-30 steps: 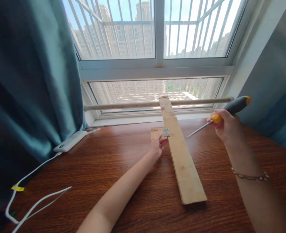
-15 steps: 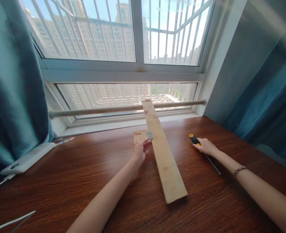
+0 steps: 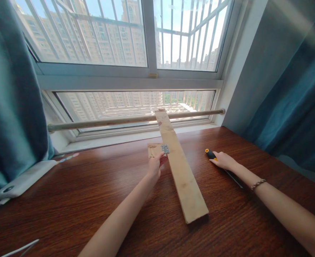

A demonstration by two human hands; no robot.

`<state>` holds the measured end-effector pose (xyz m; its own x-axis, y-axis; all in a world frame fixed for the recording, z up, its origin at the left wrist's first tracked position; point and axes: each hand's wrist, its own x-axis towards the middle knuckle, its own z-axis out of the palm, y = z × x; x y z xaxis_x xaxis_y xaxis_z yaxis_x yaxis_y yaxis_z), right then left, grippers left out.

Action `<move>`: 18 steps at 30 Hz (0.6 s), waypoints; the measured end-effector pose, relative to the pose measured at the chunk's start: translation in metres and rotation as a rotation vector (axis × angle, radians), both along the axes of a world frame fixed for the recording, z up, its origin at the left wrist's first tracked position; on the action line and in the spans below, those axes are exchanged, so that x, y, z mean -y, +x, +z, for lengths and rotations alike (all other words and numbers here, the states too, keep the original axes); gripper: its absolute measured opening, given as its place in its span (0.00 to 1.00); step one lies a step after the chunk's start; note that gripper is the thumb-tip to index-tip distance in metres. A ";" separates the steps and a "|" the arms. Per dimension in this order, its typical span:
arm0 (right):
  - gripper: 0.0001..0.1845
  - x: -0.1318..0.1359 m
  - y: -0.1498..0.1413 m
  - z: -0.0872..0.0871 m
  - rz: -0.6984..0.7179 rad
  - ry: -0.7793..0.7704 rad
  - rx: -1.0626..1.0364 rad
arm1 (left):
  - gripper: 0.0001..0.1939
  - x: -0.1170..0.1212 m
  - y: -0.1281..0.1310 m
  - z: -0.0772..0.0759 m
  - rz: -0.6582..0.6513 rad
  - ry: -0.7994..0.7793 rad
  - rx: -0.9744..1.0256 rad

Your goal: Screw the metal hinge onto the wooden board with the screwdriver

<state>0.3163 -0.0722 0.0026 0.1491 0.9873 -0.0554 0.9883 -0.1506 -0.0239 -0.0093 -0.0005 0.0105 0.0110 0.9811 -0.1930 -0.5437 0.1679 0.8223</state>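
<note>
A long pale wooden board (image 3: 185,180) lies lengthwise on the brown table, its far end reaching over the rail by the window. Against its left edge is a small wooden board (image 3: 153,150). A metal hinge (image 3: 165,149) spans the joint between the two. My left hand (image 3: 155,166) is closed on the small board by the joint, thumb on top at the hinge's lower edge; its other fingers are partly hidden. To the right, my right hand (image 3: 225,161) is wrapped round a screwdriver (image 3: 210,154) with a black and yellow handle. The shaft points back towards me, low over the table.
A white power strip (image 3: 23,180) with a cable lies at the left by a blue curtain (image 3: 15,89). Another white cable (image 3: 20,248) is at the near left. A round rail (image 3: 114,122) crosses in front of the barred window. The wood-grain table (image 3: 98,182) runs underneath.
The view has shifted slightly. Both hands keep their grips, and the boards, hinge and screwdriver stay nearly as they were.
</note>
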 end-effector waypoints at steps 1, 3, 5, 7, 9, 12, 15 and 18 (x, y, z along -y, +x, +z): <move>0.26 0.000 0.000 0.001 -0.002 -0.004 0.006 | 0.10 0.000 0.000 0.000 0.001 0.005 -0.010; 0.28 0.001 0.001 0.001 -0.009 -0.012 0.018 | 0.10 0.000 0.000 0.000 -0.003 0.014 -0.028; 0.31 0.002 0.001 0.002 -0.018 -0.028 0.046 | 0.11 0.000 0.000 0.000 -0.006 0.019 -0.042; 0.35 0.004 -0.002 0.004 -0.036 -0.036 0.092 | 0.11 0.000 0.000 0.002 -0.008 0.026 -0.054; 0.37 0.006 -0.012 0.010 -0.066 0.018 0.150 | 0.12 0.000 -0.001 0.003 -0.018 0.038 -0.061; 0.35 0.013 -0.048 0.028 0.009 0.243 0.137 | 0.15 0.000 0.000 0.004 -0.031 0.064 -0.082; 0.25 0.020 -0.105 0.050 0.308 0.430 -0.172 | 0.16 0.000 0.001 0.004 -0.008 0.110 -0.133; 0.17 0.022 -0.166 0.065 0.508 0.509 -0.389 | 0.14 0.000 0.000 0.002 -0.016 0.175 -0.194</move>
<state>0.1502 -0.0939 0.0680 -0.2607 0.8475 0.4624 0.8400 0.4351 -0.3241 -0.0090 -0.0008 0.0129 0.0063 0.9998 -0.0204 -0.3716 0.0213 0.9281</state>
